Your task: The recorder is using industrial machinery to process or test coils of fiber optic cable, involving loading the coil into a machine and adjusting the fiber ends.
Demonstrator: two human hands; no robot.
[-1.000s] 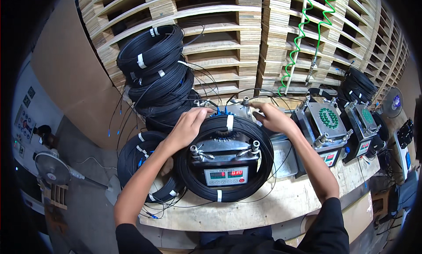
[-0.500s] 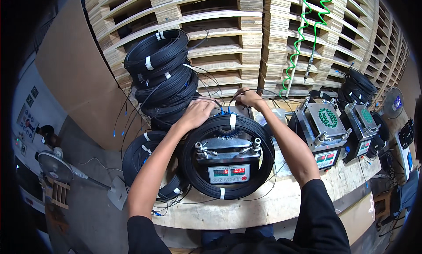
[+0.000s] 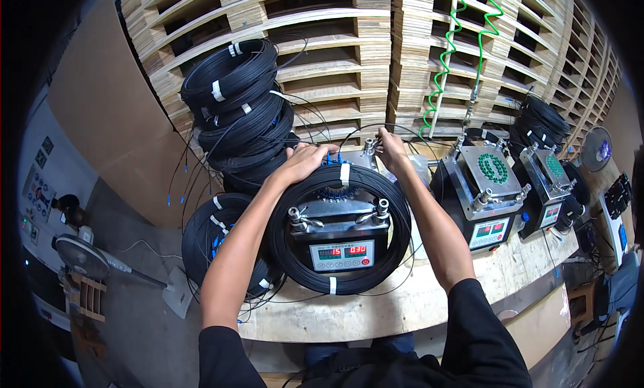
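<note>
From the head camera, a big ring of black cable [image 3: 339,280] lies on the wooden bench [image 3: 402,307]. The ring goes all the way around a small grey machine [image 3: 339,230] with red numbers lit on its front. White bands hold the ring together at the top and the bottom.

The left hand [image 3: 305,161] rests on the top left part of the ring. Its fingers [image 3: 325,150] are spread flat over the cable and touch it near some small blue plugs [image 3: 332,160]. They press down and do not close around anything.

The right hand [image 3: 391,150] is at the far edge of the ring, just behind the machine. Its fingers [image 3: 382,136] are pinched close together on a thin black wire [image 3: 365,127] that bends up and over between the two hands.

To the left, more black cable rings are piled high in a stack [image 3: 241,113], and another ring [image 3: 215,237] lies low beside the bench. To the right, two more machines [image 3: 483,193] with green round tops stand on the bench. Behind everything is a wall of wooden pallets [image 3: 335,52], and a curly green hose [image 3: 446,59] hangs down in front of it. A fan [image 3: 84,254] stands on the floor at the left.
</note>
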